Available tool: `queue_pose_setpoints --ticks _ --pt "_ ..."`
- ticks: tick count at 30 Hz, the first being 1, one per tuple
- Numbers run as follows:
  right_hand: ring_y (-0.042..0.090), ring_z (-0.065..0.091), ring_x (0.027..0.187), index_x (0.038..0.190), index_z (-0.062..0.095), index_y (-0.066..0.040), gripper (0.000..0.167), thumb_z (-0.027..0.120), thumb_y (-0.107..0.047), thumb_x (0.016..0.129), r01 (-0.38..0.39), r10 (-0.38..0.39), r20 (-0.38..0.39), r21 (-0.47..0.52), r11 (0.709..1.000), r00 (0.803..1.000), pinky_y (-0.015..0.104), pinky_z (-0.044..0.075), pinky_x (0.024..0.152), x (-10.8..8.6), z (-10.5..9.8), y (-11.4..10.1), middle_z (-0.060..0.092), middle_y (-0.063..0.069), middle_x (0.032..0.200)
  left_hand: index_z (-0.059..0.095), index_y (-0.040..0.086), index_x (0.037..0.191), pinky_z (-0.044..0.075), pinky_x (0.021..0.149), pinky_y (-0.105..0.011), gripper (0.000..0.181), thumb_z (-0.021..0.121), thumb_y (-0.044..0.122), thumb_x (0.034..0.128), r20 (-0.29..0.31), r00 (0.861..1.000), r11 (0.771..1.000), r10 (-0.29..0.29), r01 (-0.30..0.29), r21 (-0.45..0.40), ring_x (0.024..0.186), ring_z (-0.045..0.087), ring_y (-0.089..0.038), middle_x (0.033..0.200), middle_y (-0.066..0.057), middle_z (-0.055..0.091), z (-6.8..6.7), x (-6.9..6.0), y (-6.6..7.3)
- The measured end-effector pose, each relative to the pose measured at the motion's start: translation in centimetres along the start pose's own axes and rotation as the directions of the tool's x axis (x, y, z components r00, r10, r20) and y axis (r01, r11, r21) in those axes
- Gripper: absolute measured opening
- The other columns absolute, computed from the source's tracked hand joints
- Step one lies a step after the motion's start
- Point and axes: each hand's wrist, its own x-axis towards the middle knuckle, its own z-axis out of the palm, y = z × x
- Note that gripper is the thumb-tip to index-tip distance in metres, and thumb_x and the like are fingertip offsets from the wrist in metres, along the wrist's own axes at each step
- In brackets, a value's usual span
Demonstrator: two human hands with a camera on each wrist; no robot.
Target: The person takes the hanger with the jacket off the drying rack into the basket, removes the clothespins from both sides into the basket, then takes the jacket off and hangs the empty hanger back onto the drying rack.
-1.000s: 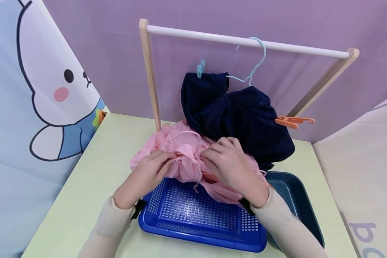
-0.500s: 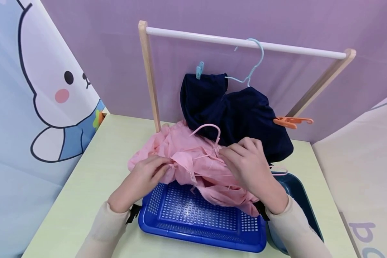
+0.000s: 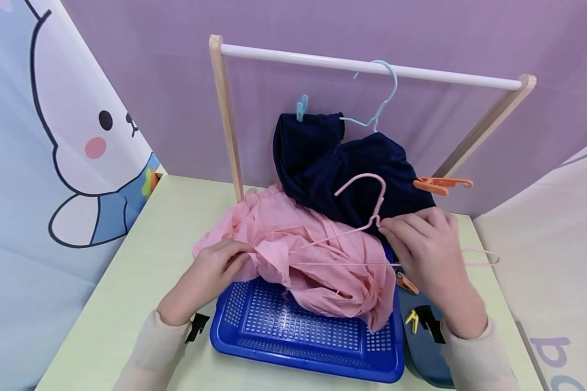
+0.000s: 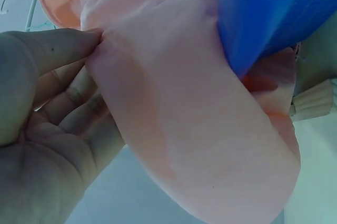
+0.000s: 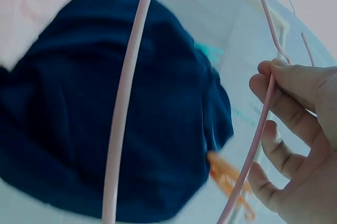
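Note:
A crumpled pink garment point(image 3: 318, 271) lies over the back of the blue basket point(image 3: 303, 364). My left hand point(image 3: 215, 274) pinches a fold of the garment point(image 4: 174, 103) between thumb and fingers, as the left wrist view shows. With thumb and fingertips my right hand point(image 3: 428, 252) grips a pink hanger point(image 3: 379, 201) at the neck below its hook. The left end of the hanger goes into the pink cloth; its right end sticks out past my right hand. In the right wrist view the hanger's bar point(image 5: 126, 92) crosses in front of dark navy cloth point(image 5: 79, 113).
Behind, a white rod point(image 3: 298, 57) on wooden posts bears a light blue hanger point(image 3: 388, 92) with a navy garment point(image 3: 318, 157). A blue clothespin point(image 3: 301, 107) and an orange one point(image 3: 440, 185) clip it. A dark teal tray point(image 3: 425, 358) at right holds yellow point(image 3: 412, 320) and orange clothespins point(image 3: 407, 283).
My right hand has moved right with the pink hanger, drawing much of it out of the pink garment. The left hand has shifted slightly left, still holding the cloth. Clothespins now show in the tray.

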Motion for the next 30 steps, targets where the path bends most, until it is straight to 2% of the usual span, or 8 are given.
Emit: queue_pose_setpoints --ticks 7,12,15,23,28,30 --pt "0.04 0.05 0.075 0.097 0.077 0.001 0.055 0.047 -0.044 0.105 -0.063 0.064 0.003 -0.081 0.995 0.998 0.046 0.027 0.064 -0.6 -2.5 1.2 0.072 0.019 0.086 0.071 0.008 0.109 0.058 0.084 -0.036 0.016 0.071 0.006 0.0935 0.007 1.0 1.0 -0.023 0.023 0.004 0.094 0.066 -0.016 0.105 -0.003 0.07 0.1 -0.4 -0.5" --pt "0.04 0.048 0.075 0.096 0.077 0.004 0.057 0.048 -0.045 0.105 -0.084 0.083 -0.016 -0.106 0.991 0.996 0.043 0.025 0.064 -0.6 -2.9 1.7 0.071 0.021 0.086 0.071 0.007 0.108 0.058 0.084 -0.037 0.015 0.071 0.005 0.0935 0.013 1.0 1.0 -0.016 0.016 -0.004 0.096 0.067 -0.018 0.105 -0.004 0.071 0.3 -0.4 -0.5" --pt "0.039 0.049 0.075 0.097 0.077 0.003 0.055 0.049 -0.044 0.105 -0.081 0.08 -0.017 -0.098 0.992 0.997 0.044 0.027 0.063 -0.2 -2.1 1.6 0.072 0.02 0.087 0.071 0.007 0.108 0.058 0.086 -0.038 0.015 0.071 0.006 0.0939 0.016 1.0 1.0 -0.012 0.012 -0.007 0.098 0.067 -0.019 0.106 -0.004 0.071 0.3 -0.4 -0.5" --pt "0.039 0.053 0.077 0.096 0.076 -0.001 0.043 0.054 -0.037 0.104 -0.064 0.064 -0.059 -0.012 0.998 0.996 0.053 0.034 0.067 2.3 1.7 1.0 0.071 0.015 0.085 0.072 0.009 0.107 0.057 0.087 -0.038 0.013 0.07 0.006 0.0942 0.019 1.0 1.0 -0.012 0.013 -0.013 0.099 0.068 -0.018 0.105 -0.003 0.071 0.4 -0.5 -0.6" --pt "0.037 0.051 0.076 0.098 0.075 -0.002 0.014 0.07 -0.014 0.095 -0.057 0.058 -0.07 0.015 0.998 0.996 0.051 0.037 0.067 4.0 3.4 0.8 0.071 0.014 0.085 0.072 0.011 0.108 0.057 0.088 -0.039 0.013 0.069 0.008 0.0958 0.035 0.999 0.999 -0.032 0.032 -0.013 0.101 0.067 -0.018 0.106 -0.001 0.071 0.4 -0.6 -0.6" --pt "0.036 0.051 0.076 0.099 0.075 -0.002 0.01 0.074 -0.007 0.09 -0.054 0.055 -0.064 0.008 0.998 0.996 0.05 0.038 0.066 4.6 3.8 0.8 0.071 0.014 0.086 0.072 0.01 0.109 0.057 0.088 -0.039 0.013 0.068 0.009 0.0961 0.036 0.999 0.999 -0.033 0.033 -0.01 0.101 0.067 -0.018 0.106 -0.002 0.071 0.4 -0.6 -0.6"
